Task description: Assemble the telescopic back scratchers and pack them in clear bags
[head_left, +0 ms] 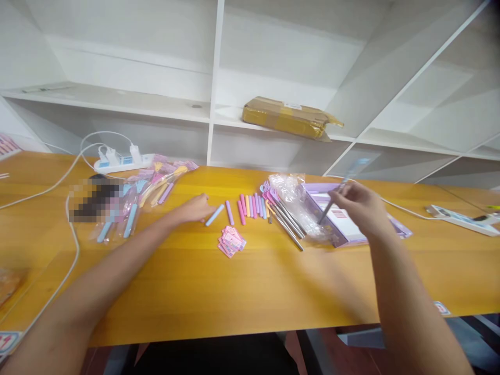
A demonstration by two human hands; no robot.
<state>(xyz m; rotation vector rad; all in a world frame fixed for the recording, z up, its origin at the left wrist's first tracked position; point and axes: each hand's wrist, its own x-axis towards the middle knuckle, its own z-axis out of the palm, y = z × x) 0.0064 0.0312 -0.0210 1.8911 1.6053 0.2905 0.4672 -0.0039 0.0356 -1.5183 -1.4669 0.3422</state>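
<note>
On the left, my left hand (196, 208) has its fingers bent against a light-blue handle tube (214, 214), seemingly pinching its side. A purple handle tube (229, 212) lies just right of it. My right hand (361, 205), raised over the right side, grips a back scratcher (339, 190) with a slim metal rod and a blurred light-blue head. Below that hand is a purple-edged box (344, 241). Several back scratchers (287, 219) with metal rods and pink or purple heads lie beside clear plastic bags (291, 190). A row of coloured handle tubes (255, 205) sits mid-table.
Pink printed cards (231, 241) lie in a small pile. Bagged back scratchers (130, 219) are at left, near a power strip (125, 163) and white cables. Another power strip (464, 220) is at right. A taped cardboard parcel (289, 117) rests on the white shelf (156, 109).
</note>
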